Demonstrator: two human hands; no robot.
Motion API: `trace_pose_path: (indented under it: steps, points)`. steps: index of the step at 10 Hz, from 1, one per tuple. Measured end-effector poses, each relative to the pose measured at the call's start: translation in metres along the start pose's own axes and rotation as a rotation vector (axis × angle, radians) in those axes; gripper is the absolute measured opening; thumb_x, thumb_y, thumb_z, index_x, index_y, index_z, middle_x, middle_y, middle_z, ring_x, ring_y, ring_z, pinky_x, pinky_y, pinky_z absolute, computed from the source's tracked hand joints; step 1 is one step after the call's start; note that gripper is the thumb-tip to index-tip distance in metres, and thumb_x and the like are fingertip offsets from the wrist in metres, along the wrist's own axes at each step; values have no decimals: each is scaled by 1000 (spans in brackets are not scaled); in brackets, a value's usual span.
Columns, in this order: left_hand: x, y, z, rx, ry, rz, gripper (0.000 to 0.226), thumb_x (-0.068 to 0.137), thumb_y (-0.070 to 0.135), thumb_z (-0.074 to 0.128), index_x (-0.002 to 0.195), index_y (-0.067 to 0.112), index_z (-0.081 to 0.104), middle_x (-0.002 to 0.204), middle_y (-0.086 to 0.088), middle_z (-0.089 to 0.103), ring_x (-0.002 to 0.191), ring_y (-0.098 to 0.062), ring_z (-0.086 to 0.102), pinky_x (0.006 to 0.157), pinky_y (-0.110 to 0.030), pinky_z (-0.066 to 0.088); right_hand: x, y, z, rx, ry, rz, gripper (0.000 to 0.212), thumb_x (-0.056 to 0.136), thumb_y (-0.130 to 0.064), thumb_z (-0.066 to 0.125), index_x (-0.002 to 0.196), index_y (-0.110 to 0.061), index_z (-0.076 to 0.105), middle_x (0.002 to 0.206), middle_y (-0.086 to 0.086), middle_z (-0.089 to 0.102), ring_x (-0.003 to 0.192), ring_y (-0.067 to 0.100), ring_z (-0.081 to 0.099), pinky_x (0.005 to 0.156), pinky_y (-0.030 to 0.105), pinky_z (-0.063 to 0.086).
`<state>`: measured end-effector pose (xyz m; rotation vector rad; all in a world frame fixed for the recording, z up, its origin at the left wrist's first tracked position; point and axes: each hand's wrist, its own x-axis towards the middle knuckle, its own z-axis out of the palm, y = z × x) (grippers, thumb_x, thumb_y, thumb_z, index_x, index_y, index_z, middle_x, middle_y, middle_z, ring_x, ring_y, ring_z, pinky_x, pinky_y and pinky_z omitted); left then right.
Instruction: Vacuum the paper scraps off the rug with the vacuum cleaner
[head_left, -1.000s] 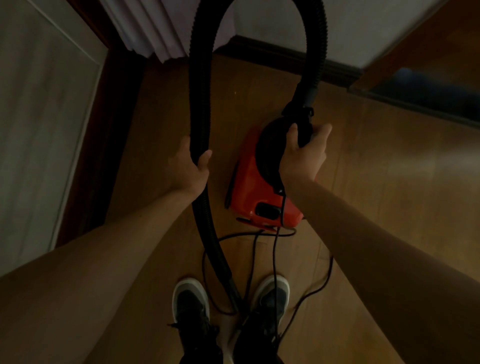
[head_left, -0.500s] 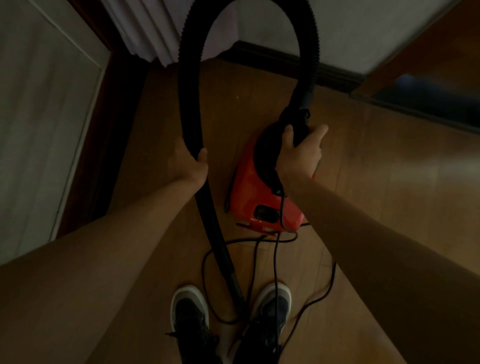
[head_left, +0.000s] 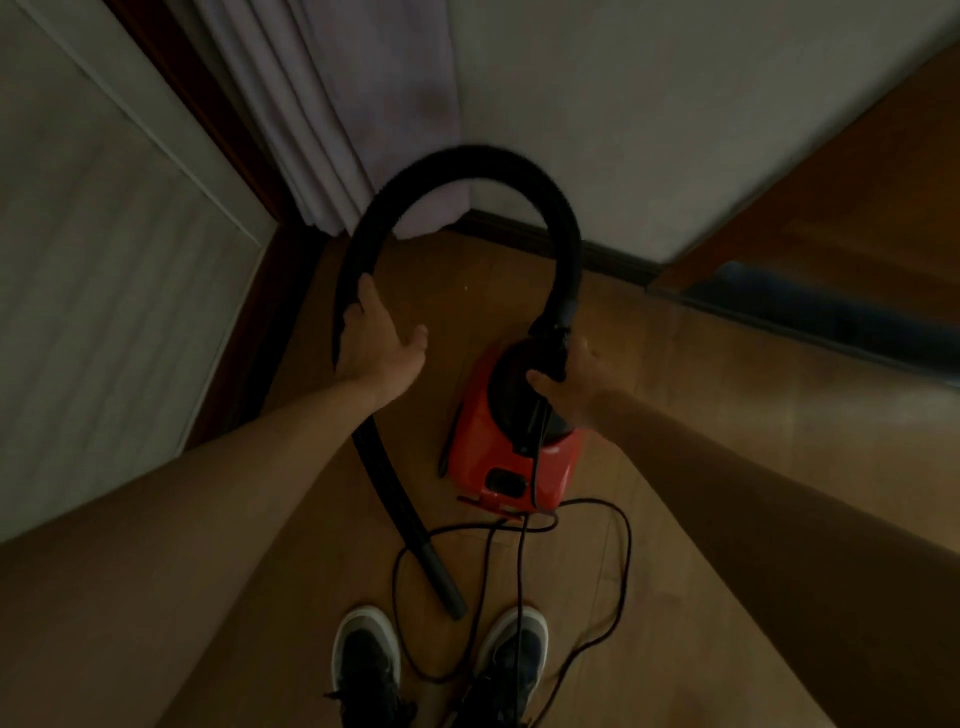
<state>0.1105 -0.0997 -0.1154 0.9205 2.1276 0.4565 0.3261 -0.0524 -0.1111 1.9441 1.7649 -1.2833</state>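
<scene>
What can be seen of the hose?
The hose is black, ribbed, flexible-looking. It rises from the top of the red vacuum, arches high, then runs down to a smooth tube end near the shoes. The left hand lies against its left side, thumb spread; the right hand grips the vacuum at the hose joint.

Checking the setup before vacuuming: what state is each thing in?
Vacuum cleaner: gripped at its black top by the right hand.
Hose: attached, arched, free end down near the shoes.
Left hand: fingers straight, touching the hose.
Cord: loose, looped across the floor.
</scene>
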Motion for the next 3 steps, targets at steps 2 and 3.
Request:
trace_pose_path:
  steps: [2, 3]
  points:
    - [-23, 65, -74, 323, -360, 240, 95, 94, 58, 48, 154, 23, -16, 164, -7, 7, 147, -25, 21, 119, -39, 25, -49, -50, -84, -277, 42, -205, 81, 91, -50, 60, 151, -14, 19, 146, 18, 36, 128, 40, 45, 101, 49, 45]
    - [-34, 95, -115, 473, -369, 312, 98, 85, 76, 41, 155, 30, -9, 163, -9, 13, 145, -26, 26, 116, -45, 31, -76, -83, -125, -358, 70, -272, 82, 90, -52, 60, 152, -18, 18, 147, 17, 37, 130, 40, 42, 103, 51, 43]
